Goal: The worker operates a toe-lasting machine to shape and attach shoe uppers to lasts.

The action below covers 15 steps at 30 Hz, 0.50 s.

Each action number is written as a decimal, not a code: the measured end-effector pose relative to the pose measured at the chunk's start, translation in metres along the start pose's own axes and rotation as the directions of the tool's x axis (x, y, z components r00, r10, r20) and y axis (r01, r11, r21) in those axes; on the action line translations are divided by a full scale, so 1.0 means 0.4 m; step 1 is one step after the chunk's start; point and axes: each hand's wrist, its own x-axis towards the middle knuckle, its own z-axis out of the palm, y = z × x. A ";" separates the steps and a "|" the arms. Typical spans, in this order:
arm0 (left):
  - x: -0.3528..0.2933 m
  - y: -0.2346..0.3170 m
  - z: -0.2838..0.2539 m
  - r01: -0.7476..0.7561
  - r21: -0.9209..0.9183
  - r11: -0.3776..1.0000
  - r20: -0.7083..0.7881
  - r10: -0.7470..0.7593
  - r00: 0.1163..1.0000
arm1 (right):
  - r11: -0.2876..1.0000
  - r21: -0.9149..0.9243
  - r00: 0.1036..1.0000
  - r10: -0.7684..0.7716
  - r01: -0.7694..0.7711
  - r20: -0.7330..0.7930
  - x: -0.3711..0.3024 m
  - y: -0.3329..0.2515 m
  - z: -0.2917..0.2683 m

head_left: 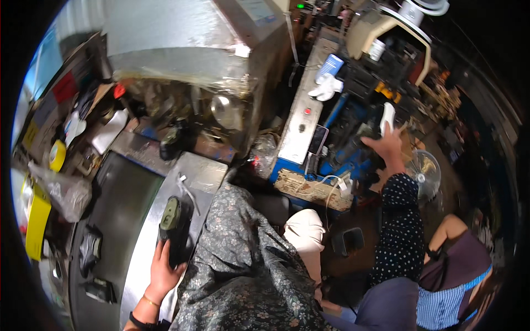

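My left hand [163,273] reaches in at the lower left, fingers stretched forward and thumb apart. Its fingertips rest against the near end of a dark shoe-like piece with an olive-green upper face [171,213], lying on the metal side plate [141,259] of a conveyor. Nothing appears wrapped in its grasp. My right hand does not show; grey floral cloth [243,259] fills the lower middle. A loose pale strip [189,193] lies just beyond the green piece.
Black shoes [90,251] sit on the dark conveyor belt [124,187] at left, below a metal housing [176,60]. At right, a co-worker's hand [389,149] in a polka-dot sleeve touches a white sole-shaped piece [388,117] over a blue machine. A fan [424,175] stands beyond.
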 end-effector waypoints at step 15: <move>0.292 0.416 0.166 0.020 -0.968 0.251 0.066 0.180 0.981 | 0.470 0.763 0.888 -0.347 0.443 -0.302 -0.551 -0.393 -0.134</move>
